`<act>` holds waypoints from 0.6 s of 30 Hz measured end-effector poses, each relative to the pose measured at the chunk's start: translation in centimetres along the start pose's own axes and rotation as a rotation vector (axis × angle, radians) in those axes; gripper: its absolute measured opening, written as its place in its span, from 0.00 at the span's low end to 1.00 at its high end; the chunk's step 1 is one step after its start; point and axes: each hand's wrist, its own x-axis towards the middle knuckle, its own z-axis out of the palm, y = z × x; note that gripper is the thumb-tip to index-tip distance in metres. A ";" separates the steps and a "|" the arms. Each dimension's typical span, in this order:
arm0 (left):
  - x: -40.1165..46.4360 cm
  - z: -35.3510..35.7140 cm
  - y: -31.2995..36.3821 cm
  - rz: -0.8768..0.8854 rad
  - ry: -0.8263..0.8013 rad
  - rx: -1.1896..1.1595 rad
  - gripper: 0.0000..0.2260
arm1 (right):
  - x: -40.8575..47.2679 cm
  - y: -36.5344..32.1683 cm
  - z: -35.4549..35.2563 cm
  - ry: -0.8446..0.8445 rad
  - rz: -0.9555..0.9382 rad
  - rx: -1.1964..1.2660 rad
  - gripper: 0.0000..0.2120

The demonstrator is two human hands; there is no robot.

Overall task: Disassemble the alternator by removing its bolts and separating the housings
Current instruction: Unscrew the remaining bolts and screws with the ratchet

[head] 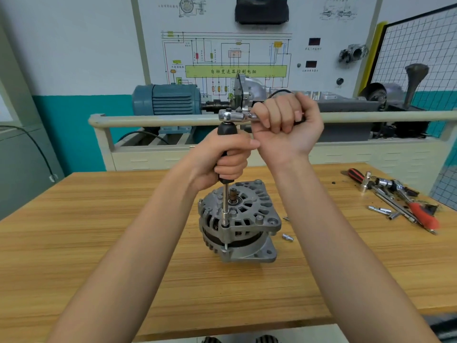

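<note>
A grey alternator (244, 219) stands upright on the wooden table (99, 231), shaft end up. A black-handled socket driver (225, 204) stands vertically on a bolt at the front-left rim of the housing. My left hand (227, 159) grips that black handle. A chrome ratchet (235, 116) sits across the top of the driver, and my right hand (286, 122) is wrapped round its handle, which the fingers hide.
Two small loose metal pieces (287, 237) lie right of the alternator. A pile of sockets, extensions and red-handled tools (395, 201) covers the table's right side. Behind the table stands a training bench with a blue motor (165, 100) and a rail (148, 120).
</note>
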 end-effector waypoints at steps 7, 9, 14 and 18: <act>1.0 2.2 -0.7 0.071 0.673 0.159 0.19 | -1.9 2.0 1.4 -0.235 -0.323 -0.515 0.20; 1.4 2.7 -1.0 0.156 0.846 0.280 0.14 | -2.8 3.4 1.8 -0.361 -0.558 -0.807 0.14; 1.3 3.2 -1.4 0.323 0.779 0.403 0.12 | -3.3 4.3 1.9 -0.436 -0.691 -0.996 0.11; -0.1 1.2 -0.4 0.124 0.542 0.143 0.17 | -1.5 1.9 1.8 -0.250 -0.276 -0.508 0.19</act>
